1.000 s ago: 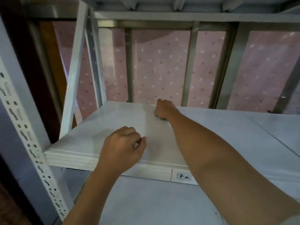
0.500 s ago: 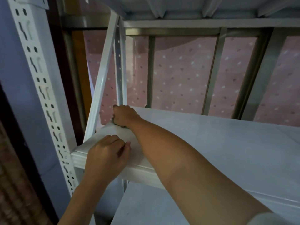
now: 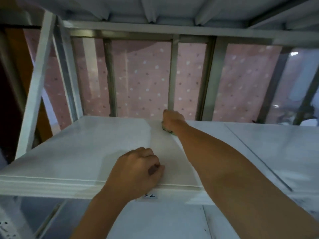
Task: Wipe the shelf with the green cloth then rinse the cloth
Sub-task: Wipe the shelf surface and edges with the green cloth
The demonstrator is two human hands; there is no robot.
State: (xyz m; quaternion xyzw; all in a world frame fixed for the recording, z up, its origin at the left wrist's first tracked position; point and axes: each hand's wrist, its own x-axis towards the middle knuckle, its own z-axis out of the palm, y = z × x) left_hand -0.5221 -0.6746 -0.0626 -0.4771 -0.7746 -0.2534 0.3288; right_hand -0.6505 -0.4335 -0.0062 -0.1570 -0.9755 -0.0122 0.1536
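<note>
The white shelf (image 3: pixel 86 149) runs across the middle of the head view. My right hand (image 3: pixel 172 120) reaches to the shelf's back edge, fingers closed over the green cloth (image 3: pixel 168 131). Only a small green edge of the cloth shows under the palm, pressed on the shelf surface. My left hand (image 3: pixel 136 173) rests as a loose fist on the shelf's front edge, fingers curled, nothing visible in it.
White rack uprights (image 3: pixel 37 87) stand at the left, and grey metal bars (image 3: pixel 172 75) line the back in front of a pink dotted curtain (image 3: pixel 143 80). Another shelf (image 3: pixel 155 7) hangs close overhead. A lower shelf (image 3: pixel 155 221) lies below. A small label (image 3: pixel 149 195) sits on the front lip.
My right hand with the cloth went from the back middle to the back left corner, and is now further right along the back edge. My left hand stays on the front edge.
</note>
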